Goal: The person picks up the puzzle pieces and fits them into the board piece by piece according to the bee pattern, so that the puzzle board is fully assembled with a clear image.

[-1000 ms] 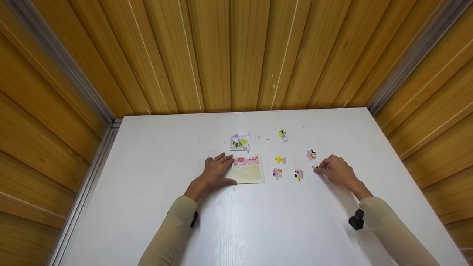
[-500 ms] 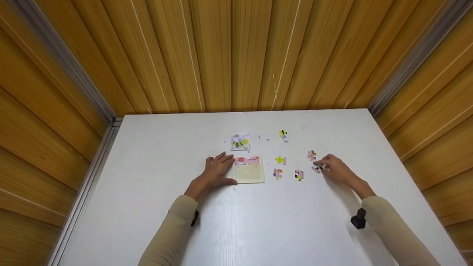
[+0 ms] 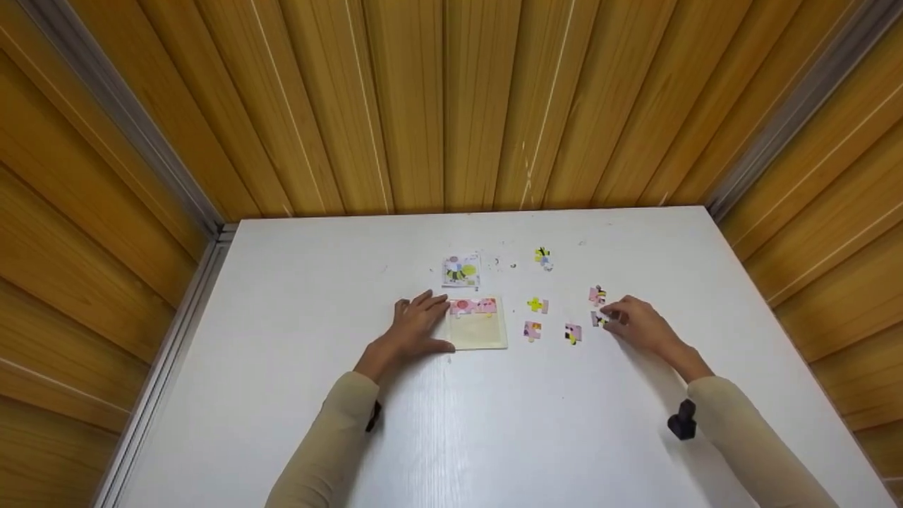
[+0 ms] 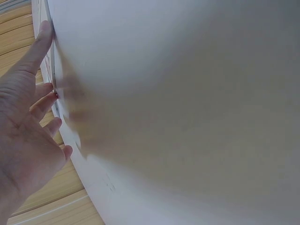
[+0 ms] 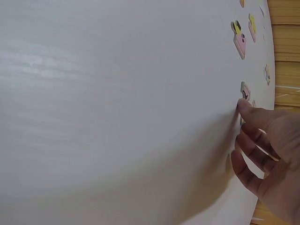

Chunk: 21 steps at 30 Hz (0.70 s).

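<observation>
Piece turned, touching right fingers.

Wht tbl: puzzle pcs, tray

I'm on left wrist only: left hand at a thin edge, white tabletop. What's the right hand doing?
Observer: Right hand is pinching a puzzle piece between thumb and finger.
Operator: And that edge by the left hand? I can't see inside it.
Observer: It's a shallow tray; a row of pink pieces sits along its far side.
Operator: Anything loose between the tray and the right hand?
Observer: Yes, several; for one, a yellow-and-pink piece lies on the tabletop, touching neither tray nor hand.
</observation>
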Motion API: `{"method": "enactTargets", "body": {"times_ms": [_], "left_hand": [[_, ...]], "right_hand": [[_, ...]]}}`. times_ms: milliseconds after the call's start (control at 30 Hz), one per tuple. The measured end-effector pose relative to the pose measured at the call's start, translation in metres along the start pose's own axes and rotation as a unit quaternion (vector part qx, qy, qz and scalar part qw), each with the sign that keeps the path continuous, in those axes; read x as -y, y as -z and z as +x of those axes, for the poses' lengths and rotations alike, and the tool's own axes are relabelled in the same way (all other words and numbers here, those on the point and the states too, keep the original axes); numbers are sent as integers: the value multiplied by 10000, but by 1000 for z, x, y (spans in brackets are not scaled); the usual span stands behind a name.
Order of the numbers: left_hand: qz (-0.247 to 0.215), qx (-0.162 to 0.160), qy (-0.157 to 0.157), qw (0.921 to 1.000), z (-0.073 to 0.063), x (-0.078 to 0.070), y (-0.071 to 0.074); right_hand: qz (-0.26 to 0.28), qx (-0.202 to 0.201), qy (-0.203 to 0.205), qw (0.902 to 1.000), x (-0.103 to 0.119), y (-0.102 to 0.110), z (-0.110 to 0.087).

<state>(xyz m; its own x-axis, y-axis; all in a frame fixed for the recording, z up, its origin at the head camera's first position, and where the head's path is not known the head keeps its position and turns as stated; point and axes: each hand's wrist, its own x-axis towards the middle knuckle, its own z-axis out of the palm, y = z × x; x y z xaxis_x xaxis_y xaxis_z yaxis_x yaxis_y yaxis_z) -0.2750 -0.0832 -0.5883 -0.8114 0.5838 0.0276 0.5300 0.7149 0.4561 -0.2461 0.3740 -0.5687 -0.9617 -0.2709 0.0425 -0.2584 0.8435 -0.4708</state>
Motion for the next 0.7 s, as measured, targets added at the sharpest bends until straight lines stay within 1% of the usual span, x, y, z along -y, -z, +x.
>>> {"method": "enactTargets", "body": {"times_ms": [100,300,533,700], "left_hand": [[-15,1,26,10000,0,0,0],[-34,103,150,9998,-1,-1,-1],[-94,-58,11,9999,-1,0,-1],[-28,-61,12,10000,-1,0,-1]], "right_hand": [[-3,29,-70,10000,1,0,0],[-20,59,-251,9997,6,2,0],[-104,-101,21,9999,17,1,5],[-169,-93,287,9994,27,0,11]]}}
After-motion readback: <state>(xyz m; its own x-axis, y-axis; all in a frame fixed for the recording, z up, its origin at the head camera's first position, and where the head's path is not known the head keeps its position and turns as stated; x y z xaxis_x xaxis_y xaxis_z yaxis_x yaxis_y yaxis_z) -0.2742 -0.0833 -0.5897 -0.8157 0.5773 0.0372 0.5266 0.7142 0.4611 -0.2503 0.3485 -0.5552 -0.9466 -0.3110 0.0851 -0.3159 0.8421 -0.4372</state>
